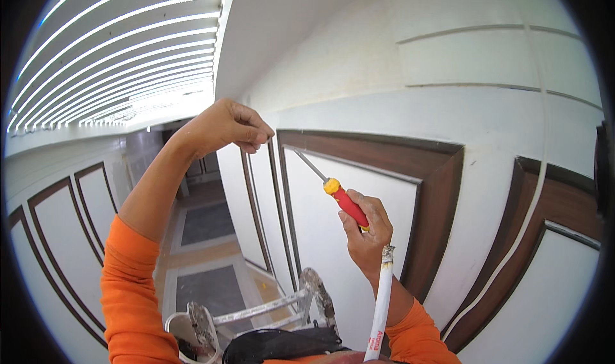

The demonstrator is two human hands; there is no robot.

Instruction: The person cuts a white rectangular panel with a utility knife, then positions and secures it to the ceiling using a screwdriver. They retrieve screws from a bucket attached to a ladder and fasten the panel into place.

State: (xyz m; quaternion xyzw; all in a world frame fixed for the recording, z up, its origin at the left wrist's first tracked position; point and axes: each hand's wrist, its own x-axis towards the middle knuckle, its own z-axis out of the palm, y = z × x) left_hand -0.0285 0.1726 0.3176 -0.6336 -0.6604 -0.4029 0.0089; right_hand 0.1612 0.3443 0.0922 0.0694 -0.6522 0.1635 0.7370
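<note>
My right hand (368,236) is wrapped round the red and yellow handle of a screwdriver (346,204). Its metal shaft points up and left, the tip in front of the upper left part of a white wall panel (359,191) framed in dark brown moulding (442,184). Raised higher, my left hand (240,127) has thumb and fingers pinched together near the moulding's top left corner. Whatever sits in that pinch, if anything, is too small to make out. A white cigarette (381,306) with a burnt end sticks up from the lower edge, in front of my right forearm.
Below me stands a paint-spattered white ladder (256,309). A white cable (532,223) hangs down the wall at right, across another brown moulding (564,204). Far below runs a tiled floor (205,223), with a panelled wall (57,229) to the left and a slatted roof (115,50) overhead.
</note>
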